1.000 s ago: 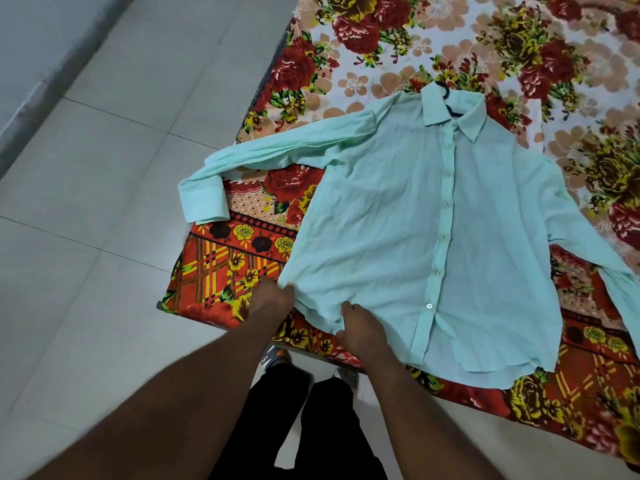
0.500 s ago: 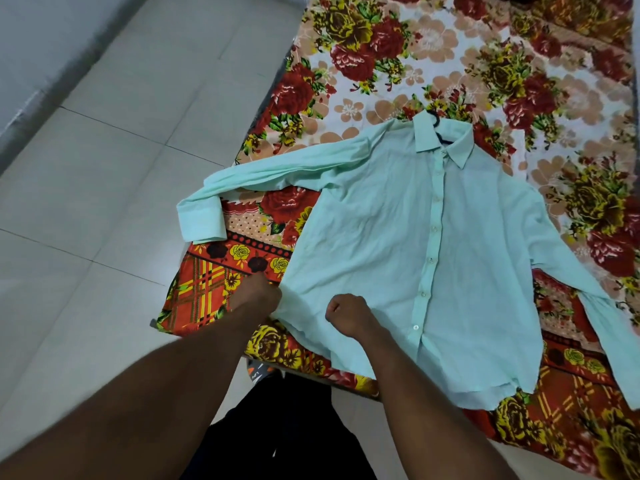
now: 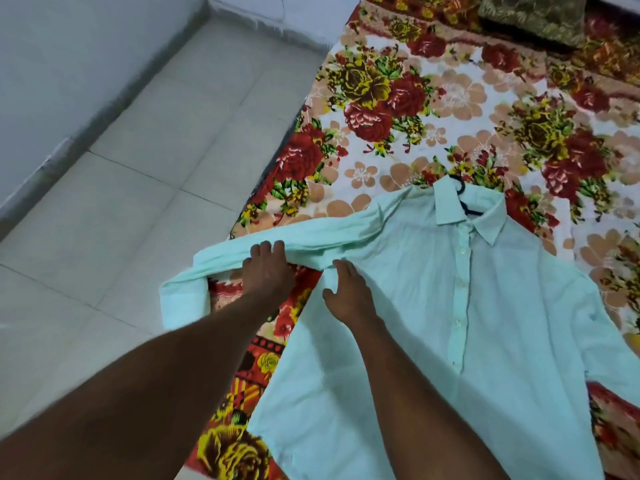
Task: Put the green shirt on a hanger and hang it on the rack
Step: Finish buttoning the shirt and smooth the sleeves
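Note:
The pale green shirt (image 3: pixel 485 323) lies flat and buttoned, front up, on the floral bedsheet (image 3: pixel 398 109). A dark hanger (image 3: pixel 463 195) sits inside it; only its hook and neck show at the collar. My left hand (image 3: pixel 266 271) rests on the left sleeve, which stretches toward the bed's edge, fingers laid over the fabric. My right hand (image 3: pixel 346 292) presses on the shirt just below the armpit with fingers spread. Neither hand grips cloth. No rack is in view.
The bed's left edge runs diagonally beside a pale tiled floor (image 3: pixel 121 202) that meets a wall (image 3: pixel 52 64) at the upper left. A dark patterned cushion (image 3: pixel 530 19) lies at the bed's far end. The shirt's cuff (image 3: pixel 183 299) hangs over the edge.
Both hands have let go of the shirt's lower hem and moved up, the left to the sleeve, the right to the armpit area. My view has moved forward over the bed.

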